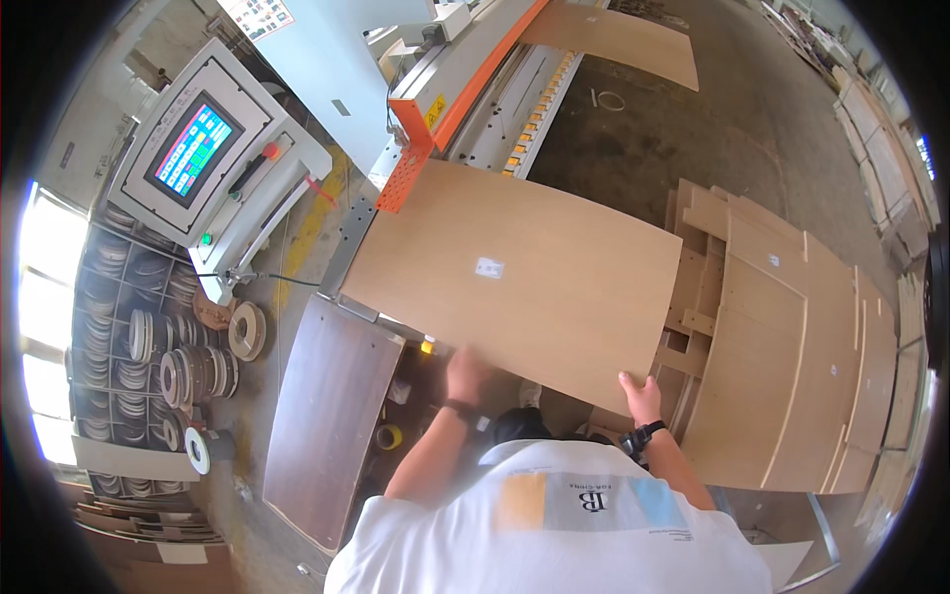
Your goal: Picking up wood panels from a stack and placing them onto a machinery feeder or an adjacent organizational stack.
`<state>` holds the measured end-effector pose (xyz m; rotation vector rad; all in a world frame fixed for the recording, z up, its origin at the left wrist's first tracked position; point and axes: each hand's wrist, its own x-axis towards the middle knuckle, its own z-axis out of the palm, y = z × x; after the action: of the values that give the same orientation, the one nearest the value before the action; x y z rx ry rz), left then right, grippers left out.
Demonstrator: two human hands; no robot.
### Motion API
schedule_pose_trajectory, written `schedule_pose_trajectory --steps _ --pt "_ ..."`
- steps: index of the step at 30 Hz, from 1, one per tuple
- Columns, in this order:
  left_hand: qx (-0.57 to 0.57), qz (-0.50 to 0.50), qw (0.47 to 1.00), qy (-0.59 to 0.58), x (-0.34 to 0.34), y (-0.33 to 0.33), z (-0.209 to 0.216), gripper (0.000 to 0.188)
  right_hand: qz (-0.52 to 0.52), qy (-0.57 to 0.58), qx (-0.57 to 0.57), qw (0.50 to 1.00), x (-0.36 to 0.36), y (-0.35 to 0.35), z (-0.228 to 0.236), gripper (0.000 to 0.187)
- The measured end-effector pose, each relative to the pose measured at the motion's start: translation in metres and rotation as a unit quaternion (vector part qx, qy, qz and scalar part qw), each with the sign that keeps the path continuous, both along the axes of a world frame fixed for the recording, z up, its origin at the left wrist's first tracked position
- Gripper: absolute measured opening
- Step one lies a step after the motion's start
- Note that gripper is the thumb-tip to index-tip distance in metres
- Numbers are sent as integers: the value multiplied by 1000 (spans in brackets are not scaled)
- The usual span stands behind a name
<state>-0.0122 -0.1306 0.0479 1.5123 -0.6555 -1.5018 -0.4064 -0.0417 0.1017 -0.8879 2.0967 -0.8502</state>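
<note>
A tan wood panel with a small white label lies flat in front of me. Its far left corner is under the orange guard of a long machine. My right hand grips the panel's near right corner, thumb on top and fingers hidden underneath. At the near edge, left of the middle, my left hand is smeared by motion. Its fingers cannot be made out, nor whether they touch the panel.
A control console with a lit screen stands at left. Below it are rolls of edge banding and a brown side table. Stacked panels lie close on my right. Another panel extends from the machine's far end.
</note>
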Motion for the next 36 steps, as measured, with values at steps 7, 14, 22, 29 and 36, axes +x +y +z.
schedule_pose_trajectory --steps 7,14,22,29,36 --pt "-63 -72 988 -123 -16 -32 8 34 -15 -7 -19 1000 -14 -39 11 51" --pt "58 29 994 87 -56 -98 66 35 -53 -54 -16 997 -37 -101 3 50" --pt "54 -12 993 108 -81 -157 46 29 -97 29 -51 994 -59 -65 -15 44" --pt "48 -144 987 56 -116 -128 15 21 -89 -50 124 987 -105 125 -54 31" --pt "-175 -479 855 -90 -213 -57 -26 17 -233 -5 144 962 -90 323 -89 41"
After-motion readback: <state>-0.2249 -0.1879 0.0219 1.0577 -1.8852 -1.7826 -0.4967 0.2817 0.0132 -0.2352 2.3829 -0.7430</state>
